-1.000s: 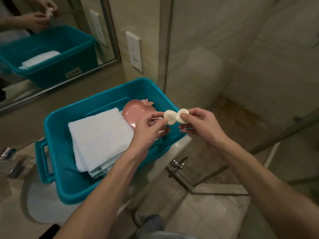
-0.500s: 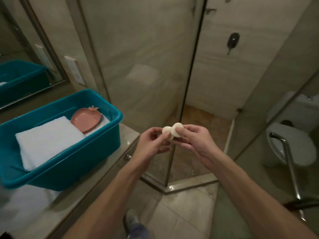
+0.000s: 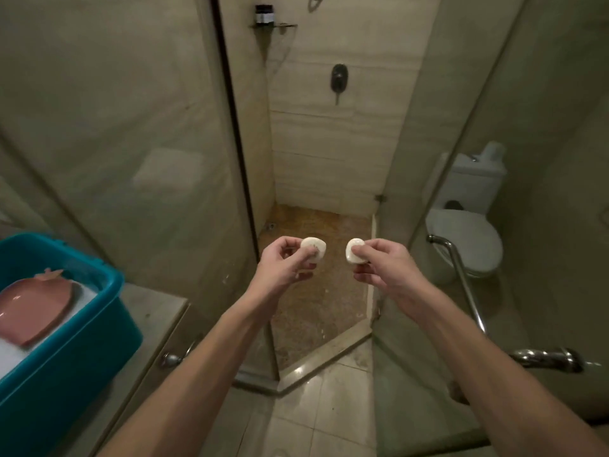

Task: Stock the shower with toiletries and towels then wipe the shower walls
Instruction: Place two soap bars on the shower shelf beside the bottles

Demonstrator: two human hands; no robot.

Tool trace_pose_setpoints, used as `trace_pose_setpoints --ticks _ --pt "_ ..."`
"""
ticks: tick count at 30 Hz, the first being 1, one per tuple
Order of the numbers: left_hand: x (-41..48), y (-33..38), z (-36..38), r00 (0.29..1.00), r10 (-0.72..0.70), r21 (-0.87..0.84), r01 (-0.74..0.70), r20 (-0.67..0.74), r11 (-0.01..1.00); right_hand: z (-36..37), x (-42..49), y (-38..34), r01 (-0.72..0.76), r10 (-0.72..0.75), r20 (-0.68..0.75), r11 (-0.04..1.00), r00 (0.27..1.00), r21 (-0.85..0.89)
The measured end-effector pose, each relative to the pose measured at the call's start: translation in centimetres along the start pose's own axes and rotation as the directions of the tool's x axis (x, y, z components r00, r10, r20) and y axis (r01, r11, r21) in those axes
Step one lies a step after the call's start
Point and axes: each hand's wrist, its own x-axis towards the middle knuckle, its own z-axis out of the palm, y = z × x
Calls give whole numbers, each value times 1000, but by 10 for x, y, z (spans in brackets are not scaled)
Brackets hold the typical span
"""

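My left hand (image 3: 285, 262) pinches a small round white soap (image 3: 313, 248), and my right hand (image 3: 384, 265) pinches a second round white soap (image 3: 354, 255). Both are held apart at chest height in front of the open shower stall (image 3: 316, 258). High in the shower's corner, a small glass shelf (image 3: 275, 26) carries a dark bottle (image 3: 264, 14). At the left, a teal bin (image 3: 82, 341) on the counter holds a pink fruit-shaped dish (image 3: 33, 308) lying on white towels (image 3: 10, 354).
Glass shower panels (image 3: 148, 159) stand on both sides of the opening, with a raised marble threshold (image 3: 323, 357) at the floor. A white toilet (image 3: 468, 239) and a chrome grab bar (image 3: 461, 282) are at the right. A dark shower valve (image 3: 338, 77) sits on the back wall.
I have turned from the bin toward the shower opening. The two soaps, held together a moment ago, are now separated, one in each hand.
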Motion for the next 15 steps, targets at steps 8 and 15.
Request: trace_pose_setpoints --ticks 8,15 --pt "87 1 34 996 -45 -7 45 80 999 -29 72 -9 42 -53 -219 998 974 -52" --pt "171 2 72 992 -114 -130 121 62 984 -58 155 -26 82 -77 -304 997 950 3"
